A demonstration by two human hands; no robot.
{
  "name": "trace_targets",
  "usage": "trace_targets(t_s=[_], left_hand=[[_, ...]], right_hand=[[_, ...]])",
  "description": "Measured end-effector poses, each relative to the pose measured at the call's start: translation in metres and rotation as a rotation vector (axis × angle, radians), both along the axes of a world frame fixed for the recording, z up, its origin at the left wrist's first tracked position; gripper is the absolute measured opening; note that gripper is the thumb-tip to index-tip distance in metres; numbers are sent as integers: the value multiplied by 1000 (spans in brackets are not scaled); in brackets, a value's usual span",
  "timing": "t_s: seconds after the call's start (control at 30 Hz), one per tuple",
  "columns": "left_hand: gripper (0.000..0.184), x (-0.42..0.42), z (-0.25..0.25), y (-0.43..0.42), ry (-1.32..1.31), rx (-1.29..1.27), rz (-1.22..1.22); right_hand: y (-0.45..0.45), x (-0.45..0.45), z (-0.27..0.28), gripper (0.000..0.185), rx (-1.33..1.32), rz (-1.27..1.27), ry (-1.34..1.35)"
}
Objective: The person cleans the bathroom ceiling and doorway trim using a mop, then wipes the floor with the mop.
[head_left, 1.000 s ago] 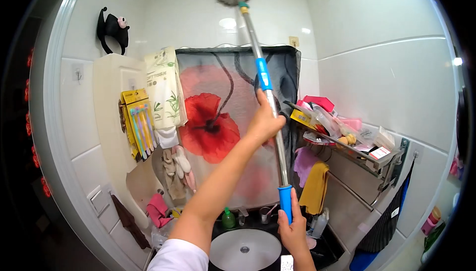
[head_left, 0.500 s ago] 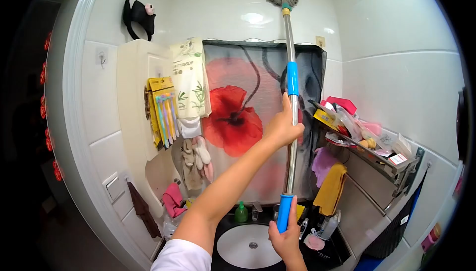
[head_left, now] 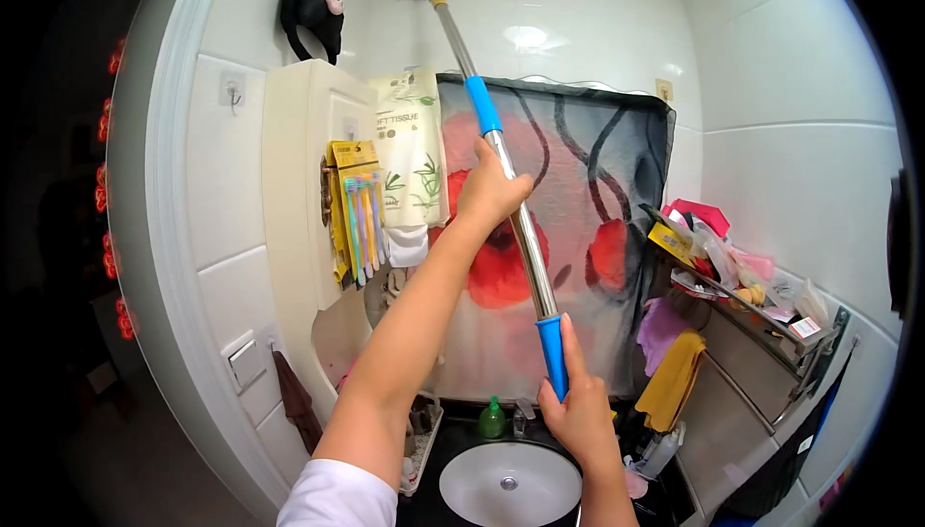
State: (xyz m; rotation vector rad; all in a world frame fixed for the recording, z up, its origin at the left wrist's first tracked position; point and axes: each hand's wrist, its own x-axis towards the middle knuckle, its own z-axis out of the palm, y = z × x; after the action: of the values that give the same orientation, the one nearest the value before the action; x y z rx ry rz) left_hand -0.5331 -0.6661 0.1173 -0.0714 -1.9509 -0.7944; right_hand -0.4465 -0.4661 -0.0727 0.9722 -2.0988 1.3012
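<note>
A long mop (head_left: 529, 255) with a steel pole and blue grips slants up and to the left across the view. Its round metal head with a grey fringe is raised high against the white tiled wall. Around the pole, just below the upper blue grip, my left hand (head_left: 494, 185) is closed. Lower down, my right hand (head_left: 578, 416) wraps the blue handle at the pole's bottom end, its index finger stretched along it. Behind the pole hangs a grey cloth (head_left: 588, 334) printed with red poppies.
A white cabinet (head_left: 289, 190) with hanging toothbrush packs (head_left: 358, 219) and a tissue bag (head_left: 409, 156) stands left. A loaded rack (head_left: 761, 320) with a yellow towel (head_left: 672, 378) is on the right. Below are a sink (head_left: 482, 498) and a green bottle (head_left: 491, 419).
The mop head has swept left along the upper wall, so the pole leans further left. My left hand has moved left and up with it; my right hand has risen slightly.
</note>
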Motion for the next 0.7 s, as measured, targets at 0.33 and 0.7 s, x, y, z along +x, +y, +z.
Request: trace_targets(t_s=[0.33, 0.7], left_hand=[[64, 14, -115, 3, 77, 29, -28], [56, -6, -153, 68, 90, 93, -295]], right_hand=[[31, -4, -96, 70, 10, 161, -95], [89, -1, -137, 61, -374, 236, -403]])
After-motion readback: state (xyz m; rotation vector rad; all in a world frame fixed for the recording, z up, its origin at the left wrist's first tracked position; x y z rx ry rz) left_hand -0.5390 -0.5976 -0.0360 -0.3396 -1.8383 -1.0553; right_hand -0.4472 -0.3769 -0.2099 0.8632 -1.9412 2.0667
